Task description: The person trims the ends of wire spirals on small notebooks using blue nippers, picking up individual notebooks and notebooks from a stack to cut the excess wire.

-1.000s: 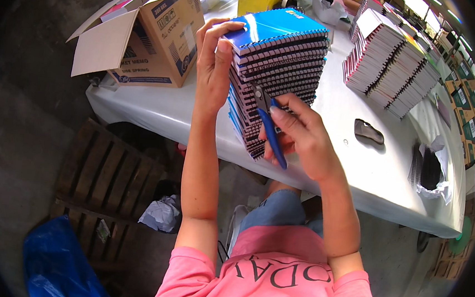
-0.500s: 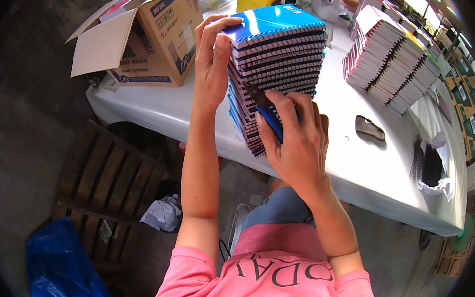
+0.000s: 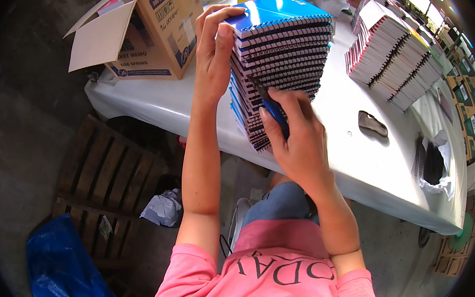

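A tall stack of spiral notebooks (image 3: 281,54) with a glossy blue cover on top stands near the table's front edge, its black wire bindings facing me. My left hand (image 3: 214,49) grips the stack's upper left corner, fingers over the top cover and thumb along the side. In my right hand (image 3: 300,134) is a pair of blue-handled pliers (image 3: 275,117). Their dark jaws point up and left against the bindings about midway down the stack. Whether the jaws grip a wire end is too small to tell.
An open cardboard box (image 3: 160,28) stands left of the stack on the white-covered table (image 3: 352,174). More notebook stacks (image 3: 392,57) rise at the far right. A small dark pouch-like item (image 3: 372,124) and a bag of black coils (image 3: 432,164) lie nearer. A wooden slatted pallet (image 3: 108,166) is below left.
My right hand and the pliers have shifted slightly, with more of the blue handle and jaws showing. My left hand keeps its hold on the stack's corner.
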Demonstrator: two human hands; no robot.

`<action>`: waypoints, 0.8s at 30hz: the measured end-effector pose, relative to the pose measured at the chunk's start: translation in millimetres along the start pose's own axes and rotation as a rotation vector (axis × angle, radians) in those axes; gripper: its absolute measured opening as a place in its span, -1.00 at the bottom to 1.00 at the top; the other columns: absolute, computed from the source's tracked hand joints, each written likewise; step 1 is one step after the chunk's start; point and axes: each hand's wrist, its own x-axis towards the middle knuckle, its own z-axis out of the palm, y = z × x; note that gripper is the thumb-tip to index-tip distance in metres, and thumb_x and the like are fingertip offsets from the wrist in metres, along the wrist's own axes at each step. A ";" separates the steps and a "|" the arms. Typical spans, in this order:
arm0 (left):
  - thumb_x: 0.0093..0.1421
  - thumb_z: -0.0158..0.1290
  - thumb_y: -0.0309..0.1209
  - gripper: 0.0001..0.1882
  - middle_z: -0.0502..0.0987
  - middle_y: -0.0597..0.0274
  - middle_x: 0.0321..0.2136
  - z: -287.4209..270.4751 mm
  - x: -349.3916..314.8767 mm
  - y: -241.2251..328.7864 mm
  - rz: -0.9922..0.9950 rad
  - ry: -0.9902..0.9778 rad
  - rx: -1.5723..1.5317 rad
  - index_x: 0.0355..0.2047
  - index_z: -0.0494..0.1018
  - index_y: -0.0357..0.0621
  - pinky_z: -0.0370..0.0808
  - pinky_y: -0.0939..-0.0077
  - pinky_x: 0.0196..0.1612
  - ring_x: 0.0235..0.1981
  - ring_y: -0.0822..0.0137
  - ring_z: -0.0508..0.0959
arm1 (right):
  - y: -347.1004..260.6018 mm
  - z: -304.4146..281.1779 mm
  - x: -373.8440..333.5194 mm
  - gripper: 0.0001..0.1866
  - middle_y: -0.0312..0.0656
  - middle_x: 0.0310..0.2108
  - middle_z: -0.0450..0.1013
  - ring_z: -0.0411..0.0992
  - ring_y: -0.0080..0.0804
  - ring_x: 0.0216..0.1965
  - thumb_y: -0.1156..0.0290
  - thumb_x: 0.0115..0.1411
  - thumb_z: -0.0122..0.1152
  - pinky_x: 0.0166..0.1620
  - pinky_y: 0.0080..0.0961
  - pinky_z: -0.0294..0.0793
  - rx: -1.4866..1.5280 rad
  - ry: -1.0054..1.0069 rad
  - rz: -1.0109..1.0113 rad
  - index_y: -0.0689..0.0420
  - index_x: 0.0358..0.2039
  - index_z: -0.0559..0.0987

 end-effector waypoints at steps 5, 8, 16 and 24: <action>0.34 -0.25 -0.06 -0.56 0.33 0.10 -0.06 1.8 -3.5 -3.1 0.036 -0.009 0.025 -0.13 0.44 -0.13 0.18 0.39 0.12 0.07 0.20 0.27 | 2.0 -22.4 8.5 -0.72 -0.13 -0.42 0.42 0.46 -0.14 -0.43 0.26 0.24 0.05 -0.37 -0.34 0.41 1.068 -0.457 0.769 0.15 -0.13 0.38; 0.34 -0.25 -0.06 -0.56 0.33 0.09 -0.06 -0.9 -1.0 -2.9 0.015 -0.005 0.007 -0.13 0.44 -0.12 0.18 0.39 0.12 0.07 0.20 0.27 | 7.7 -5.7 -4.9 -0.66 -0.12 -0.31 0.40 0.43 -0.14 -0.32 0.24 0.18 0.10 -0.25 -0.30 0.38 0.299 -0.043 0.182 0.10 -0.08 0.39; 0.34 -0.28 -0.03 -0.55 0.32 0.11 -0.04 3.8 -1.1 -4.0 -0.010 -0.010 -0.010 -0.11 0.44 -0.09 0.18 0.40 0.13 0.09 0.22 0.25 | 11.3 2.0 -5.7 -0.61 -0.23 -0.22 0.33 0.38 -0.28 -0.23 0.23 0.07 0.20 -0.22 -0.28 0.28 -0.319 0.182 -0.161 0.01 -0.07 0.44; 0.33 -0.28 0.00 -0.54 0.32 0.14 -0.04 1.5 -1.4 -3.1 -0.004 -0.022 0.008 -0.11 0.43 -0.05 0.18 0.39 0.13 0.09 0.23 0.24 | 9.7 8.3 -5.3 -0.68 -0.26 -0.32 0.34 0.41 -0.35 -0.38 0.26 0.10 0.18 -0.37 -0.33 0.32 -0.233 0.110 -0.149 0.02 -0.13 0.44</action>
